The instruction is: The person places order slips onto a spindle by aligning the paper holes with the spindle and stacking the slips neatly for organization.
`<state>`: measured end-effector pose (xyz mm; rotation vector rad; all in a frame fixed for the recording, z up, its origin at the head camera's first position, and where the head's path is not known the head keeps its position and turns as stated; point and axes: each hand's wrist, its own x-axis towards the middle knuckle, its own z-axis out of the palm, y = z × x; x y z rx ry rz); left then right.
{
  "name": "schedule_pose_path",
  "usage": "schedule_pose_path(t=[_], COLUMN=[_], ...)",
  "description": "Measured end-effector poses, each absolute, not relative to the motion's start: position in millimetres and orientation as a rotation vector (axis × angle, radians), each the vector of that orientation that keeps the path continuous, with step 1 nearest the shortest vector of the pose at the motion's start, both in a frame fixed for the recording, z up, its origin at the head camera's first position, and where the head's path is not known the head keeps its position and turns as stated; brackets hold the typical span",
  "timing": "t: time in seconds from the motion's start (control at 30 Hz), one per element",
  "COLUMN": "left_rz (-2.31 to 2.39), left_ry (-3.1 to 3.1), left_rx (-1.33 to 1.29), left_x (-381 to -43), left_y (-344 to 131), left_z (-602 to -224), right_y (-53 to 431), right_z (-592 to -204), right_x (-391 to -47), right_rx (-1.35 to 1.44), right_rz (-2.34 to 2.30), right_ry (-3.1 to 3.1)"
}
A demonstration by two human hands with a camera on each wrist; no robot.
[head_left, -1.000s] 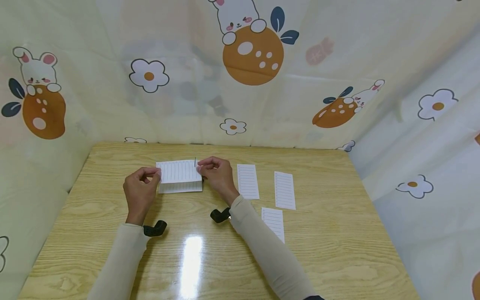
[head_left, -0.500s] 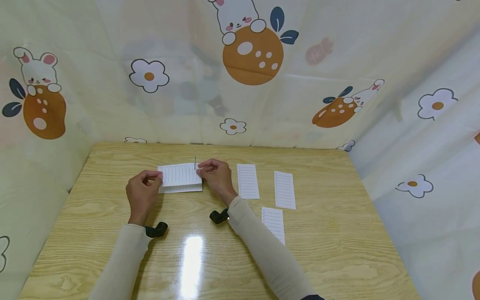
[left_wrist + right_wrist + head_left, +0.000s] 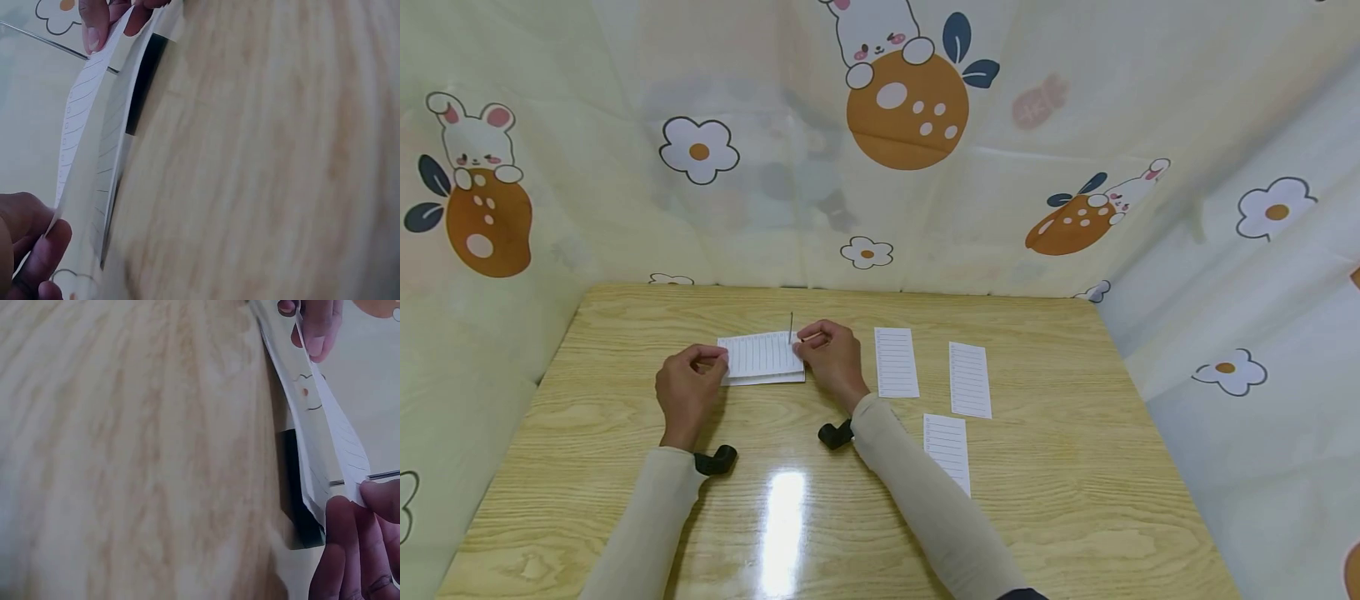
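A ruled white paper slip (image 3: 760, 357) is pinched at its left end by my left hand (image 3: 688, 390) and at its right end by my right hand (image 3: 837, 360). A thin upright metal spike (image 3: 791, 325) passes through the slip near the right fingers. Below it, other ruled paper (image 3: 111, 169) lies on the spike's black base (image 3: 299, 487), with a gap between the raised slip and that paper in both wrist views. The spike shows in that gap in the right wrist view.
Three more ruled slips lie flat to the right: one slip (image 3: 897, 363) beside the right hand, another slip (image 3: 970, 380) farther right, and a nearer slip (image 3: 947, 450) partly behind the right sleeve. A patterned curtain (image 3: 760, 225) stands behind the wooden table (image 3: 1075, 500).
Both hands have lowered the slip along the spike, so more of the spike stands above it. The strip of paper visible underneath has narrowed. The loose slips have stayed put.
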<state>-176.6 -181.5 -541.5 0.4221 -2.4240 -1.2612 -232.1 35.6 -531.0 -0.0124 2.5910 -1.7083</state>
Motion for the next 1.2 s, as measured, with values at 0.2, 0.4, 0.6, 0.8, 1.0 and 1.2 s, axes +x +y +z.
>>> schedule_pose_path(t=[0.2, 0.4, 0.6, 0.8, 1.0, 1.2], left_rz=[-1.193, -1.175, -1.162, -1.116, -1.071, -1.06], left_ry=[-2.476, -2.517, -2.556, -2.593, -2.619, -2.633], left_rx=[0.432, 0.444, 0.461, 0.443, 0.449, 0.478], left_x=[-177.5, -177.7, -177.8, -178.4, -178.5, -177.8], left_y=[-180.8, -180.9, -181.0, -180.8, -180.0, -179.0], left_z=[-543.9, -543.5, -542.4, -542.7, -543.5, -542.0], right_y=[33.6, 31.0, 28.3, 26.5, 26.8, 28.1], right_z=[-531.9, -531.1, -530.3, -530.0, -526.3, -522.7], right_x=[-231.3, -232.1, -233.2, -234.1, -233.8, -232.9], right_rx=[0.013, 0.027, 0.041, 0.051, 0.036, 0.019], right_rz=[-1.595, -1.497, -1.417, -1.35, -1.313, -1.299], right_ry=[2.671, 2.724, 2.769, 2.801, 2.805, 2.809])
